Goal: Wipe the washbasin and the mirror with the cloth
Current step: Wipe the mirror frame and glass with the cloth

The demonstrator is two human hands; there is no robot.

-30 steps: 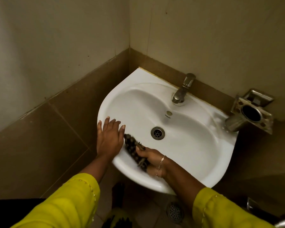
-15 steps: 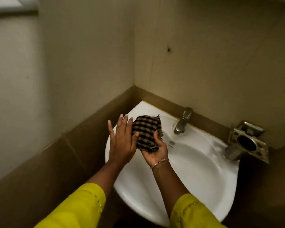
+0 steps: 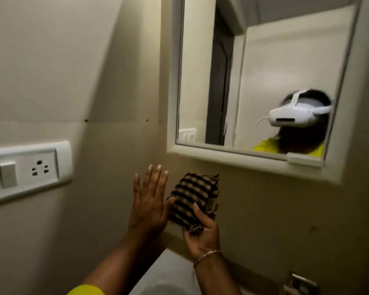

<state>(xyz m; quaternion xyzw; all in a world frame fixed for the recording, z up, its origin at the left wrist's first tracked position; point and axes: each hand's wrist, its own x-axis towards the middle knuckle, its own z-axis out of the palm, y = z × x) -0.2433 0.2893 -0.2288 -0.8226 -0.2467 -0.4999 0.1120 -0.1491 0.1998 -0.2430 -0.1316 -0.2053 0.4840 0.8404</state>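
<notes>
**Now your hands and cloth are raised below the mirror**

Right now your right hand [image 3: 202, 235] grips the folded black-and-tan checked cloth [image 3: 193, 202], thumb laid across its front and fingers curled behind its lower corner, a thin chain bracelet [image 3: 206, 256] on that wrist. Your left hand [image 3: 148, 206] is flat and spread, fingers straight up, its thumb touching the cloth's left edge. Both hands hang in front of the beige wall, just under the bottom left corner of the white-framed rectangular mirror [image 3: 262, 77]. The cloth is clear of the glass and of the frame. A sliver of the white ceramic washbasin [image 3: 168, 271] shows at the bottom edge, beneath your forearms. On the left wall sits a white switch-and-socket plate [image 3: 28, 170], well apart from your hands. A yellow sleeve [image 3: 84, 290] shows at your left arm.
</notes>
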